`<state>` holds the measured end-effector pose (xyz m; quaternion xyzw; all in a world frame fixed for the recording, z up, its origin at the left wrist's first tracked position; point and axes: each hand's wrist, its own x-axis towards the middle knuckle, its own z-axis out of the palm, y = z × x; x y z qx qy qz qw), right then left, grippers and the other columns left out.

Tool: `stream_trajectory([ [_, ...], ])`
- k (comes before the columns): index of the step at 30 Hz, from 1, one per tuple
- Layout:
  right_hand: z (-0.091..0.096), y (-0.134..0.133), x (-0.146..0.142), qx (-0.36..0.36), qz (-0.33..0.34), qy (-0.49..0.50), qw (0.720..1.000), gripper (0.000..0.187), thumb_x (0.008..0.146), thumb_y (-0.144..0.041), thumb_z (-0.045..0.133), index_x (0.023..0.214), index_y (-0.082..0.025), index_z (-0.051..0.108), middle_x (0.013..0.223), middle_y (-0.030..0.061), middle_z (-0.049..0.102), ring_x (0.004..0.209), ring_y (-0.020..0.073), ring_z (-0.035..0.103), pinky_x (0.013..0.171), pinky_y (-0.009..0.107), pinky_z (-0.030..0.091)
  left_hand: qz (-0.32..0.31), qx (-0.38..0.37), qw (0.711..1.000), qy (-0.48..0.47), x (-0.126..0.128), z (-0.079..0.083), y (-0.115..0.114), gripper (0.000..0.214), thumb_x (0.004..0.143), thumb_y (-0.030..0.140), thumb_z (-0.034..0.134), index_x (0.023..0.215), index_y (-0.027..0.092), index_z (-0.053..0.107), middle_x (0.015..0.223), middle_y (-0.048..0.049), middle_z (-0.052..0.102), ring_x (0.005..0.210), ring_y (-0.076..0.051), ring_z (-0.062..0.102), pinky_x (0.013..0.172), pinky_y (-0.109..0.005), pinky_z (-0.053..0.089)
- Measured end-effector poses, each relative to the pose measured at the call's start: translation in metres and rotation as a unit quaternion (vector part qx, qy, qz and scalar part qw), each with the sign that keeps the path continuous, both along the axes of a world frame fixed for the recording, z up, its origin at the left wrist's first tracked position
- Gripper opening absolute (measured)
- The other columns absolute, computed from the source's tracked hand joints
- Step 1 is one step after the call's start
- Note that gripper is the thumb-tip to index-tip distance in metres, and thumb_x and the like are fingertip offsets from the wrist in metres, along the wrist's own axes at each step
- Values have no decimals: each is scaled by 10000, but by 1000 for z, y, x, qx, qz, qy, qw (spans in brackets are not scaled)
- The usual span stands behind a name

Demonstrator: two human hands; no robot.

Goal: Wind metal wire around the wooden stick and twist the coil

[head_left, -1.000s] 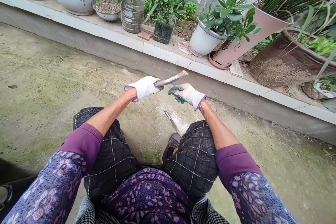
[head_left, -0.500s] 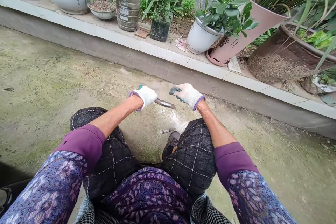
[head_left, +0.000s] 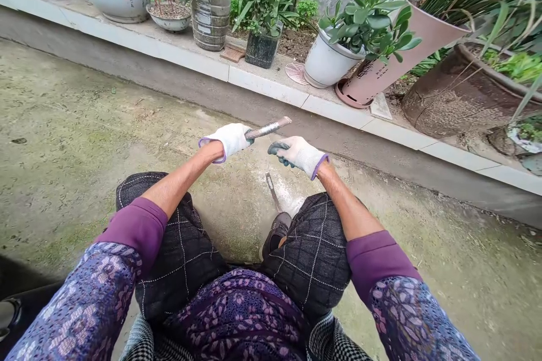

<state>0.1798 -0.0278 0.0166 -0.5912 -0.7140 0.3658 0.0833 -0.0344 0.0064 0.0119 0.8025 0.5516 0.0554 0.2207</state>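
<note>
My left hand, in a white knit glove with a green palm, is closed around one end of a thin brownish stick with a whitish, shiny middle. The stick slants up to the right, its far end free. My right hand, in a matching glove, is just below and right of that end, not touching it. Its fingers are loosely bent, and nothing shows in them. A second, similar short piece is below, near the tip of my shoe; whether it touches the ground I cannot tell.
Ahead runs a low tiled ledge with potted plants, among them a white pot, a pink tall pot and a big brown pot. Pale powdery specks mark the concrete ground by my shoe.
The stick in my left hand has swung from pointing slightly down to pointing up right. The lower piece has turned from nearly level to steep and shifted up. My right hand has hardly moved.
</note>
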Motion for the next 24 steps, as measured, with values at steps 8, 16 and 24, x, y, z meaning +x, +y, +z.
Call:
stream_trajectory([
  [8,8,-12,3,31,33,-24,999,296,814,-253,550,1001,-160,760,584,-20,557,477,73,463,469,191,350,-36,13,967,251,5,-12,-8,344,876,149,470,1095,131,734,1014,-213,729,981,-335,700,850,-429,517],
  [16,-9,16,21,80,-45,14,996,279,780,-217,547,930,-143,770,552,-26,511,456,65,410,460,195,335,-205,13,945,253,15,-7,-31,349,888,181,474,1151,241,695,938,-135,734,835,-275,710,778,-386,514],
  [24,-1,19,22,37,-96,74,992,332,755,-192,533,988,-115,757,491,-37,460,408,79,393,381,195,314,-148,19,963,224,-7,22,-21,368,904,262,450,1183,259,691,908,-85,738,846,-246,699,781,-329,501],
])
